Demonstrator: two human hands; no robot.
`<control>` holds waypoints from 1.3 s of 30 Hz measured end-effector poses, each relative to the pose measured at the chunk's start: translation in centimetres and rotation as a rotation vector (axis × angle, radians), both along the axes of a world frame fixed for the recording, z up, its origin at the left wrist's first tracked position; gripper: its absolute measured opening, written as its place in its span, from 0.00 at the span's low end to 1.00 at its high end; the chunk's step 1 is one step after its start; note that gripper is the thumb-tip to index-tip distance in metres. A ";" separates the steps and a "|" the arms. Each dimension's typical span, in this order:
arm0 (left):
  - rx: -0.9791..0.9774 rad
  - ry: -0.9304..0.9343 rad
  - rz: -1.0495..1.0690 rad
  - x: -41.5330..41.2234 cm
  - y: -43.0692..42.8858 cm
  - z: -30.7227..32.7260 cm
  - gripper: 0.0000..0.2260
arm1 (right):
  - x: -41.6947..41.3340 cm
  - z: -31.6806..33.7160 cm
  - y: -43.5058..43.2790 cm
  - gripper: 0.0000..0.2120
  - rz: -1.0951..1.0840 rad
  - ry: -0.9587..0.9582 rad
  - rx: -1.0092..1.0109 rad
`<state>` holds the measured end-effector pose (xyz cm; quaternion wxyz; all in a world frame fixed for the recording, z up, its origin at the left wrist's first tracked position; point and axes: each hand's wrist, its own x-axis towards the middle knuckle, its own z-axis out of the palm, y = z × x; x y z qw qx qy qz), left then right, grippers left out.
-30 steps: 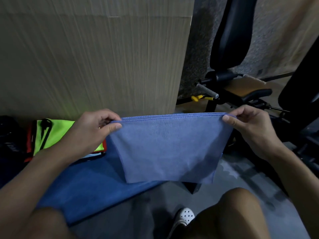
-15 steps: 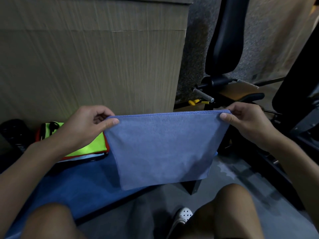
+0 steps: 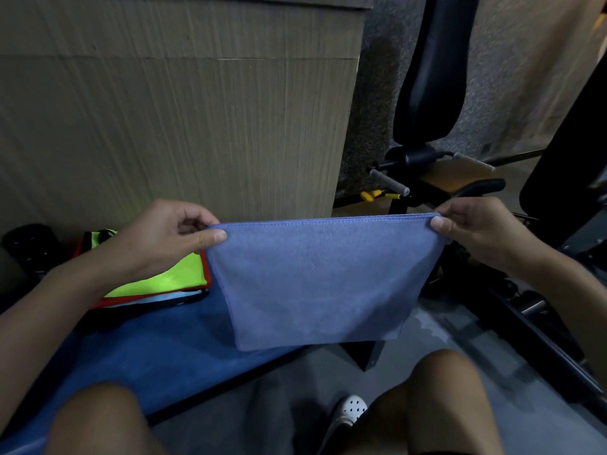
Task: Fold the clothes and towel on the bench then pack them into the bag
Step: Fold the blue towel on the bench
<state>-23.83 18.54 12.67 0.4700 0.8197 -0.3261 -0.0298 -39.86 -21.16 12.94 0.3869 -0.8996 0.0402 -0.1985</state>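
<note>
A blue towel (image 3: 318, 280) hangs doubled over in the air in front of me, its top edge stretched level. My left hand (image 3: 164, 238) pinches the top left corner between thumb and fingers. My right hand (image 3: 473, 228) pinches the top right corner the same way. The towel's lower edge hangs just above the blue padded bench (image 3: 147, 349). Folded clothes (image 3: 164, 274), neon yellow on top with red and white beneath, lie stacked on the bench behind my left hand. A dark bag-like shape (image 3: 29, 247) sits at the far left, too dim to tell what it is.
A tall cardboard sheet (image 3: 170, 119) stands close behind the bench. Black gym equipment (image 3: 427, 93) with a padded backrest and grey handle fills the right. My bare knees and a white perforated shoe (image 3: 351, 408) are below, on grey floor.
The towel and both hands have stayed in nearly the same pose, with only a small drift as my head shifted. The grip on both corners is unchanged.
</note>
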 end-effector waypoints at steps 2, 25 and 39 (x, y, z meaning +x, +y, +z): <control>0.010 0.013 0.002 0.1 0.0 0.0 0.07 | 0.1 0.0 -0.1 0.08 0.004 0.014 -0.019; -0.146 -0.019 0.098 6.9 -3.5 0.0 0.06 | 9.7 -3.3 -1.5 0.05 -0.071 -0.110 0.141; 0.313 0.238 -0.108 1.3 1.5 -15.4 0.06 | 2.6 -17.4 -0.4 0.04 0.186 0.528 -0.113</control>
